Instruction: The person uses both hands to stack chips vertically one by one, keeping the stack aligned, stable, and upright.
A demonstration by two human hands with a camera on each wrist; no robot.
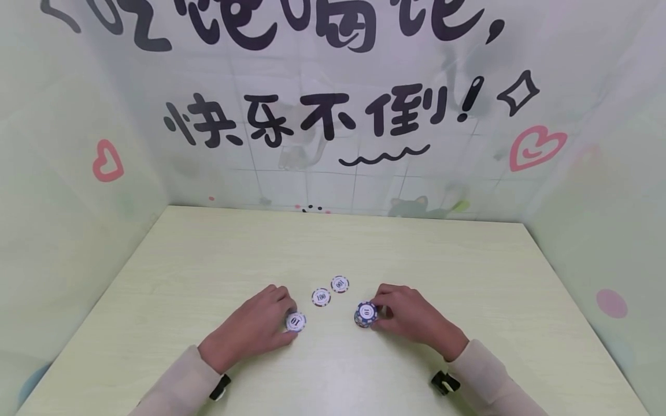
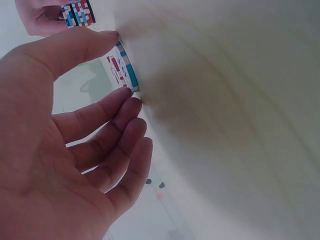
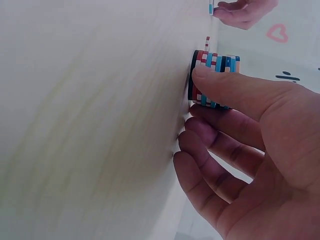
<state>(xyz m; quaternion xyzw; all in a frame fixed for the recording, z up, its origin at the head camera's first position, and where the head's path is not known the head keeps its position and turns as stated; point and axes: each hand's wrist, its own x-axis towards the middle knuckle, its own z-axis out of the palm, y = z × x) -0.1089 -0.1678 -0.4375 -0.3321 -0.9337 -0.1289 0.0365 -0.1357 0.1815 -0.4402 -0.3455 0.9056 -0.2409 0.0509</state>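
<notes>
On the table lies a light poker chip marked 10 [image 1: 295,322], pinched at its edges between the thumb and index finger of my left hand [image 1: 255,323]. In the left wrist view this chip [image 2: 131,72] has a blue-and-white edge. My right hand [image 1: 408,312] grips a short stack of poker chips [image 1: 366,312], topped by a dark blue one reading 10. From the right wrist, the stack [image 3: 220,61] shows black, red, blue and white edges, with my thumb across its side. Its far side is hidden by the fingers.
Two white chips marked 100 lie between the hands: a nearer chip [image 1: 321,297] and a farther chip [image 1: 340,283]. The pale wooden table [image 1: 250,242] meets a printed sheet wall [image 1: 312,156] at the back, with sheet walls left and right.
</notes>
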